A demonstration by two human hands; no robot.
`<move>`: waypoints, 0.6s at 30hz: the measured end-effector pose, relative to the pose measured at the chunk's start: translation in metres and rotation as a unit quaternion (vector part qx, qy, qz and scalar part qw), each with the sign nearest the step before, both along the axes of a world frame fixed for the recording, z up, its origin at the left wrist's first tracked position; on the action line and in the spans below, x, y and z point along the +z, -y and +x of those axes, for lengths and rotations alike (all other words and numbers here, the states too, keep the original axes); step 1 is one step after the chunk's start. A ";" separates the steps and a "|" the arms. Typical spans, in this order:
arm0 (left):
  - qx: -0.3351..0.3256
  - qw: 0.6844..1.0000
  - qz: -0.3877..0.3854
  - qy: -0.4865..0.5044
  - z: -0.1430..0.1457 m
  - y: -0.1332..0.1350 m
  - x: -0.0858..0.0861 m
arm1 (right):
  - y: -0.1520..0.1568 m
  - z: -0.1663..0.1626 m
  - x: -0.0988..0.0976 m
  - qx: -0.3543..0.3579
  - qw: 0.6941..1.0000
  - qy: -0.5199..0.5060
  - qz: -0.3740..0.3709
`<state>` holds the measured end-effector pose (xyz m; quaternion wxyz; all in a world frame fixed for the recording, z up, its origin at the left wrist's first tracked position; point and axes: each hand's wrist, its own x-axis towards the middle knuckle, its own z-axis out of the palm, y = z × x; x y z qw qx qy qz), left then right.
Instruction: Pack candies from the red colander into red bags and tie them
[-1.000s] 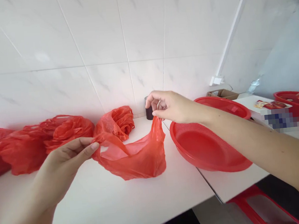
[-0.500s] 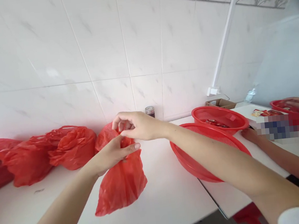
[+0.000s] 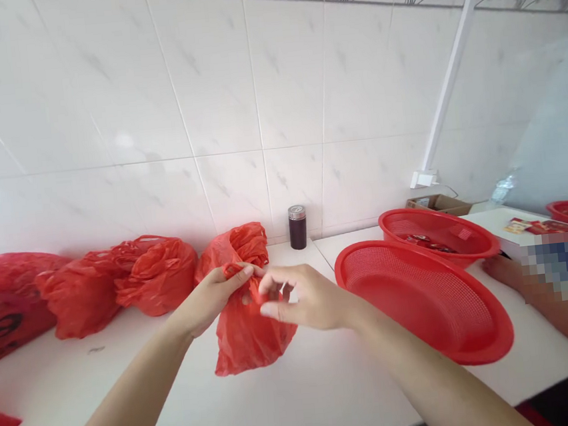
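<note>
A filled red plastic bag (image 3: 256,343) is upright at the middle of the white table, its top gathered and twisted. My left hand (image 3: 216,293) is closed on the gathered neck, thumb pressed along the top and a loop of plastic standing up beside it. At the bag's right side, my right hand (image 3: 305,298) has its fingers curled, with thumb and forefinger at a piece of the same plastic; the exact pinch is partly hidden. Just behind, against the wall, sits another red plastic bag (image 3: 234,241).
More full red bags (image 3: 157,279) line the wall at left. A dark lidded flask (image 3: 298,228) stands by the wall. At right are a red mesh basket (image 3: 423,300), a second basket (image 3: 438,225) with small packets, a cardboard box (image 3: 441,204) and another person's arm (image 3: 549,308).
My right hand has come down from above the left hand to the bag's right side. The view has turned left, showing the flask and the front basket more fully.
</note>
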<state>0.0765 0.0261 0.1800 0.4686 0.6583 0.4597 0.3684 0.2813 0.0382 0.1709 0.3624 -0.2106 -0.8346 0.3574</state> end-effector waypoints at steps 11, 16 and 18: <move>0.179 0.924 0.246 -0.233 0.016 -0.004 -0.031 | -0.043 -0.035 -0.058 -0.031 0.967 -0.150 -0.202; 0.199 0.910 0.305 -0.197 0.018 0.003 -0.054 | -0.029 -0.033 -0.065 0.041 0.951 -0.155 -0.266; 0.188 0.929 0.256 -0.188 0.014 0.011 -0.064 | -0.022 -0.031 -0.067 0.050 0.947 -0.172 -0.268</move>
